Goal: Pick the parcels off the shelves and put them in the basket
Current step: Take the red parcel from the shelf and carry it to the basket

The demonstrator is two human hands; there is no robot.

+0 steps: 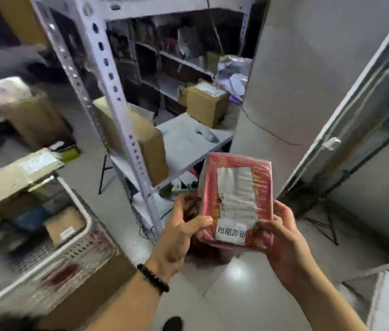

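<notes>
A red plastic-wrapped parcel [236,201] with a white shipping label and a sticker is held up in front of me, label facing the camera. My left hand [181,232] grips its lower left edge, thumb on the front. My right hand [281,237] holds its lower right corner. The white slotted basket [79,249] stands at the lower left, with several cardboard and padded parcels inside. A white metal shelf unit [117,96] rises just behind the basket, carrying a brown box [150,144].
More brown boxes [206,103] sit on a low white shelf [188,139] further back, with grey bags behind. A grey wall [308,68] and another rack's post [346,111] stand to the right. Tiled floor [224,283] lies below the hands; a shoe tip [173,323] shows.
</notes>
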